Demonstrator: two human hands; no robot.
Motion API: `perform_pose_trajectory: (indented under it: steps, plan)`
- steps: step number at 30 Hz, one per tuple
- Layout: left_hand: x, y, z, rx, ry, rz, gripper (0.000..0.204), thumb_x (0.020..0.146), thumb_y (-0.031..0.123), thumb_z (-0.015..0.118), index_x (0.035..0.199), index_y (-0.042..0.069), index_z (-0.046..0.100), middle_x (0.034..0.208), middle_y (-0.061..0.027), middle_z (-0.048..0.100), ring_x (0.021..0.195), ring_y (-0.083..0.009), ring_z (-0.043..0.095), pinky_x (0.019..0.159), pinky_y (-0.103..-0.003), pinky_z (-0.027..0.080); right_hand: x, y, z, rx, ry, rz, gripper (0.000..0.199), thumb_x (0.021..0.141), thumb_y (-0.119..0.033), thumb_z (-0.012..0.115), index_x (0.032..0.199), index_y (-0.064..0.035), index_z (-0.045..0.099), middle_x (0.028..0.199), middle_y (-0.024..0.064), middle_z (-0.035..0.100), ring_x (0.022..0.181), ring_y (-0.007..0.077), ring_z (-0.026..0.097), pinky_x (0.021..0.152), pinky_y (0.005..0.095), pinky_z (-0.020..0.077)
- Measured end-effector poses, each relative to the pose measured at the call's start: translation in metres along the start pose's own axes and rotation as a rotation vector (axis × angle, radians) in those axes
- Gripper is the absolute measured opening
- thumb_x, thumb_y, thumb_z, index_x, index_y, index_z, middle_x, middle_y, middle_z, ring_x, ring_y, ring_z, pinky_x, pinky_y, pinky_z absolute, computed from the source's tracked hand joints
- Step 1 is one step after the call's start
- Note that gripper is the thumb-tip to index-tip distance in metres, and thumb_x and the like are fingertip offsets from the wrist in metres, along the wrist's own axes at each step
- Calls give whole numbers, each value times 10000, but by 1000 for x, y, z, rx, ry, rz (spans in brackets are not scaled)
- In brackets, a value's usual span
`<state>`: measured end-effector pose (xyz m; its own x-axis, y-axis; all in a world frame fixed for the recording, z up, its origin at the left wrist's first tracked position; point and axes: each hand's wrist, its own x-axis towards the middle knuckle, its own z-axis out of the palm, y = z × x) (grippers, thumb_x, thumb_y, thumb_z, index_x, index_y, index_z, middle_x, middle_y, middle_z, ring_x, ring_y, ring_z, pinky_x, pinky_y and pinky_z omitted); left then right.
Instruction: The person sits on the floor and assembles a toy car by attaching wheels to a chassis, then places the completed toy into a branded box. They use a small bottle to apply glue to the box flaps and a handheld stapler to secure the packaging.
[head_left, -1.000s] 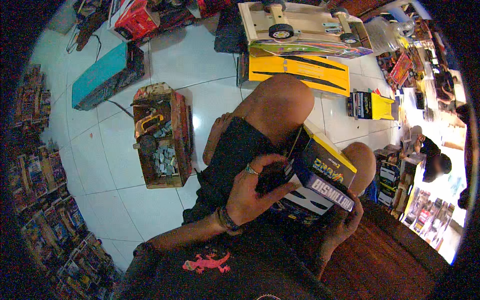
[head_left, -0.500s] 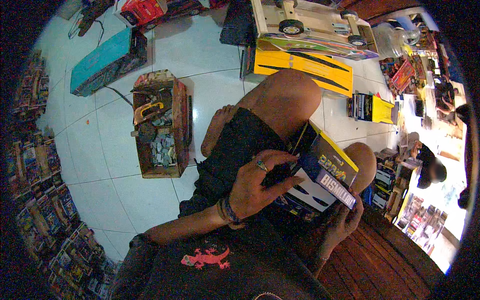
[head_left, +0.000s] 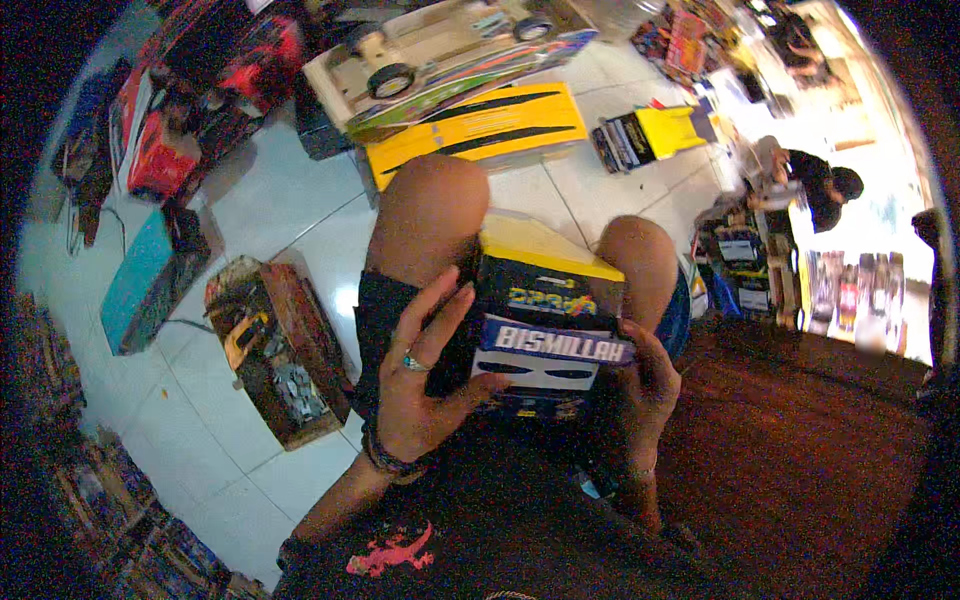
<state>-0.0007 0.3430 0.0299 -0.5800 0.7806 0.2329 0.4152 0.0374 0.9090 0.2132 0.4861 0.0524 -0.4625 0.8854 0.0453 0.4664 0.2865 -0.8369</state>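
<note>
On the lap, between both bare knees, sits the yellow-and-blue model car body (head_left: 545,310), now turned squarer to the camera than half a second ago, with its pale banner facing up instead of slanting off to the right. Left hand (head_left: 425,385), ring on one finger, spread flat against the shell's left flank, fingers apart and pressing rather than curled round it. Right hand (head_left: 640,385) cupped under the right lower corner, thumb along the edge; whether those fingers close behind the shell cannot be told, being hidden beneath it. View swung up and leftward since the earlier frames, so more of the red-brown wooden floor (head_left: 800,450) shows at right. Underside of the shell and anything inside it out of sight. Left of the thigh, on white tiles, an open wooden toolbox (head_left: 285,350) holding a yellow-handled tool and a heap of small metal parts, too blurred to sort. Further left, a teal case (head_left: 150,280), partly in shadow. Ahead of the knees, a long yellow box (head_left: 480,125) with a wheeled chassis resting in a pale tray (head_left: 440,55) behind it, top edge cut off.
</note>
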Motion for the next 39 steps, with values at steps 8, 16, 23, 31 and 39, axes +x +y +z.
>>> perform_pose_trajectory:
  steps: [8, 16, 23, 31, 39]
  plan:
    - [-2, 0, 10, -247, -42, -214, 353, 886, 35, 645, 1232, -28, 610, 1346, -230, 548, 1253, -262, 528, 1055, -363, 398, 1, 9, -4, -22, -72, -188, 419, 734, 5, 723, 1147, -52, 679, 1205, 142, 657, 1097, 288, 645, 922, 356, 517]
    - [-18, -9, 22, -143, 56, -136, 337, 953, 172, 560, 1225, -24, 586, 1332, -250, 540, 1251, -322, 513, 1075, -410, 362, -6, 19, -1, -4, -92, -145, 465, 718, -17, 754, 1172, -78, 669, 1221, 93, 659, 1098, 254, 649, 932, 357, 518]
    - [-24, -14, 29, -65, 125, -73, 308, 958, 177, 551, 1196, -12, 601, 1282, -236, 573, 1214, -324, 538, 1055, -420, 382, -8, 20, 2, 71, -35, -93, 440, 691, -70, 816, 1092, 0, 647, 1160, 168, 679, 1074, 274, 667, 899, 343, 527]
    - [-26, -16, 29, -137, 102, -35, 342, 941, 130, 589, 1253, -5, 558, 1294, -219, 565, 1212, -313, 536, 1057, -425, 387, -6, 20, -2, -21, -84, -177, 462, 704, -146, 835, 1075, 36, 627, 1205, 180, 657, 1094, 279, 655, 914, 351, 518]
    - [-27, -18, 38, -429, 167, -169, 389, 909, 68, 611, 1264, -49, 500, 1323, -220, 532, 1260, -291, 505, 1092, -401, 367, -7, 9, -4, 23, -106, -111, 549, 794, -221, 778, 1234, 40, 578, 1249, 182, 632, 1164, 260, 610, 984, 355, 468]
